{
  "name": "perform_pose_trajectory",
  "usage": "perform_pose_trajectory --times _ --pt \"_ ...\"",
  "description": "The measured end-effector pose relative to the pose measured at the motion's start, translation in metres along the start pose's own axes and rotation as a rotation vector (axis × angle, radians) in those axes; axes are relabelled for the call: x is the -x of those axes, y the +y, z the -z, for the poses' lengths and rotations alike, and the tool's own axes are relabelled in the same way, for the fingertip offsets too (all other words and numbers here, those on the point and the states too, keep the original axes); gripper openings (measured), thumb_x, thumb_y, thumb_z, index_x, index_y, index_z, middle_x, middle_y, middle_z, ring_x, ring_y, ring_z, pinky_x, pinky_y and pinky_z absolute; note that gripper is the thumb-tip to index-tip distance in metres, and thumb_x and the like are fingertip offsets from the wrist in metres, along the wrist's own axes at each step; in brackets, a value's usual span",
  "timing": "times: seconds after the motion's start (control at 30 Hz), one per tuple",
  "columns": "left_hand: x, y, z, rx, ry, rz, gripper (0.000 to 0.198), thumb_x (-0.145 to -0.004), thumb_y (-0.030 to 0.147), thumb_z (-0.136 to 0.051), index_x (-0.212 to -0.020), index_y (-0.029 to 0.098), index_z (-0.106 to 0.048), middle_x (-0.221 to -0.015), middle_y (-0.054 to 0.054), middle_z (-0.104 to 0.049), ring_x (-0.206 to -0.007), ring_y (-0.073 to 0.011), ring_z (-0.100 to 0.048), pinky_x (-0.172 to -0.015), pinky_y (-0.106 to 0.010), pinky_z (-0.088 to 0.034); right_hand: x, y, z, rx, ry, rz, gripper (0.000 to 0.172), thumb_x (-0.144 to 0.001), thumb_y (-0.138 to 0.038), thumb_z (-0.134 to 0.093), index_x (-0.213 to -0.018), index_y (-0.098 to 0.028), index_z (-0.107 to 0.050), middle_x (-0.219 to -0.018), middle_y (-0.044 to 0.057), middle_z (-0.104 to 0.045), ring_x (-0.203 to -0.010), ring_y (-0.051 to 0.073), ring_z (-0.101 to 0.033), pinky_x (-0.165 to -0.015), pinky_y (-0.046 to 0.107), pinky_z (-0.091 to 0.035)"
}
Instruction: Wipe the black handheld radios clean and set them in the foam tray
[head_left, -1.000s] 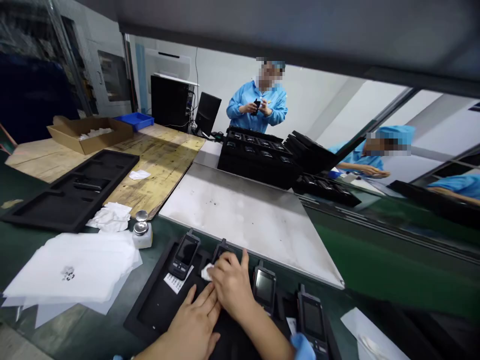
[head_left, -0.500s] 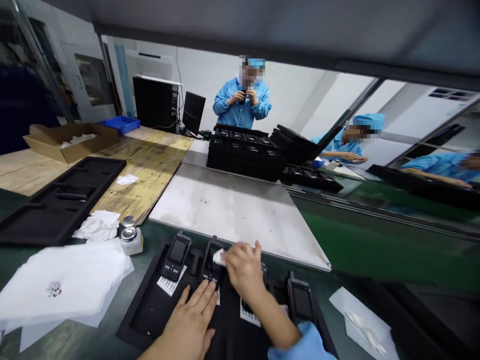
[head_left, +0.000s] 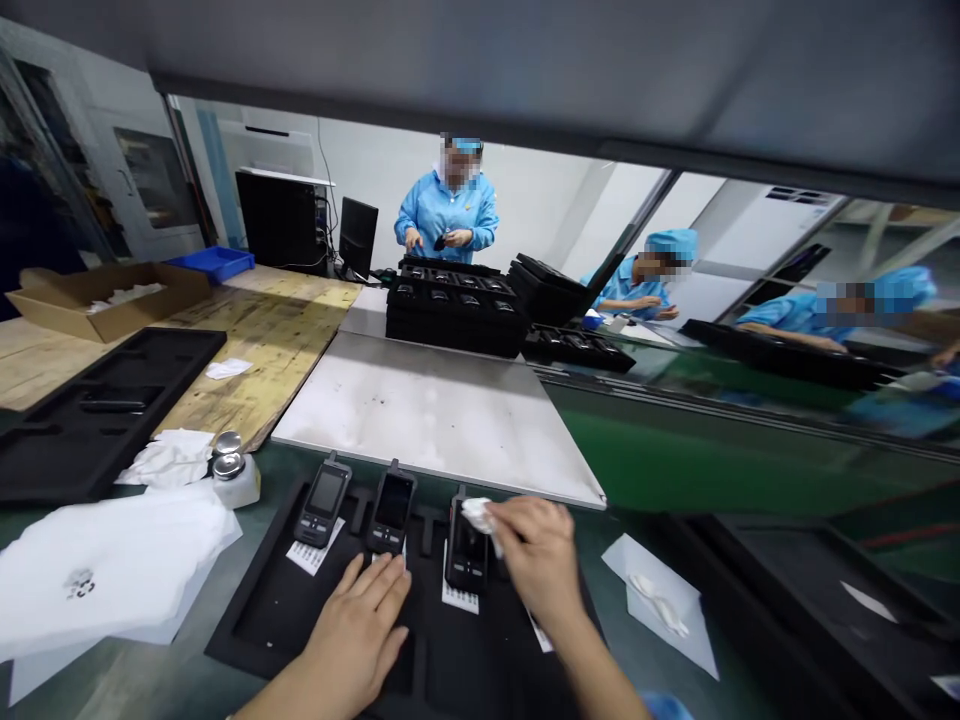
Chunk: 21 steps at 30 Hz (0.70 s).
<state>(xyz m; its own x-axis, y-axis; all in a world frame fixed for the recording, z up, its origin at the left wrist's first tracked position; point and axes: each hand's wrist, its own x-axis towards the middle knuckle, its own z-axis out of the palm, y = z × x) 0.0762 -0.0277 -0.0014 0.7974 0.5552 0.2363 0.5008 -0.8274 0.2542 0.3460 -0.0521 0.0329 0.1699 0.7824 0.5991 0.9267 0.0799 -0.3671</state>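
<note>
My right hand [head_left: 544,560] pinches a crumpled white wipe [head_left: 478,515] against the upper screen of the third rugged handset [head_left: 469,560], which has a short antenna. My left hand [head_left: 360,620] lies flat, fingers a little apart, at the lower end of the second handset [head_left: 391,510]. Farther left is the first handset [head_left: 322,502]. These black handsets rest in a black foam tray [head_left: 251,615], with printed white labels [head_left: 315,555] partly beneath them. The tray's right portion is mostly hidden behind my right hand and forearm.
On the left stand a small dispenser bottle [head_left: 238,484], a stack of white sheets [head_left: 112,570] and another black tray [head_left: 176,350]. A folded cloth lies on paper [head_left: 686,640] at right. Ahead, loaded black trays [head_left: 450,325] are stacked beyond a pale board [head_left: 442,410]. Co-workers sit or stand beyond.
My right hand has moved with the wipe from the second handset to the third. My left hand stays by the second handset. The view has shifted rightward; the standing co-worker's hands are lower.
</note>
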Motion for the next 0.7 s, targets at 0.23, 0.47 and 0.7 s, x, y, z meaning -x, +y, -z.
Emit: perform_pose_trajectory --times 0.23,0.47,0.7 --pt "-0.038 0.054 -0.027 0.152 -0.152 -0.132 0.072 -0.094 0.051 -0.049 -0.153 0.017 -0.025 -0.159 -0.009 -0.026 -0.146 -0.0281 -0.025 -0.119 -0.050 -0.023 -0.006 0.011 0.003 0.089 -0.005 0.003 0.024 -0.096 -0.031 -0.052 -0.088 -0.030 -0.075 -0.084 0.002 -0.071 -0.092 0.024 -0.053 -0.103 0.057 -0.015" --pt "-0.043 0.054 -0.029 0.176 -0.262 -0.113 0.070 -0.098 0.053 -0.038 -0.154 0.016 -0.021 -0.160 -0.010 -0.021 -0.147 -0.0284 -0.020 -0.119 -0.053 -0.022 0.001 -0.002 -0.008 -0.006 -0.256 0.134 0.022 -0.089 -0.016 -0.061 -0.086 -0.033 -0.073 -0.079 -0.003 -0.068 -0.099 0.022 -0.051 -0.109 0.060 0.001" --pt "-0.043 0.053 -0.030 0.151 -0.283 -0.098 0.066 -0.096 0.042 -0.044 -0.154 0.017 -0.022 -0.160 -0.010 -0.021 -0.147 -0.0285 -0.021 -0.118 -0.052 -0.023 -0.008 0.006 -0.008 0.024 -0.315 0.202 0.017 -0.086 -0.015 -0.062 -0.085 -0.029 -0.072 -0.081 -0.001 -0.068 -0.101 0.024 -0.050 -0.108 0.064 0.002"
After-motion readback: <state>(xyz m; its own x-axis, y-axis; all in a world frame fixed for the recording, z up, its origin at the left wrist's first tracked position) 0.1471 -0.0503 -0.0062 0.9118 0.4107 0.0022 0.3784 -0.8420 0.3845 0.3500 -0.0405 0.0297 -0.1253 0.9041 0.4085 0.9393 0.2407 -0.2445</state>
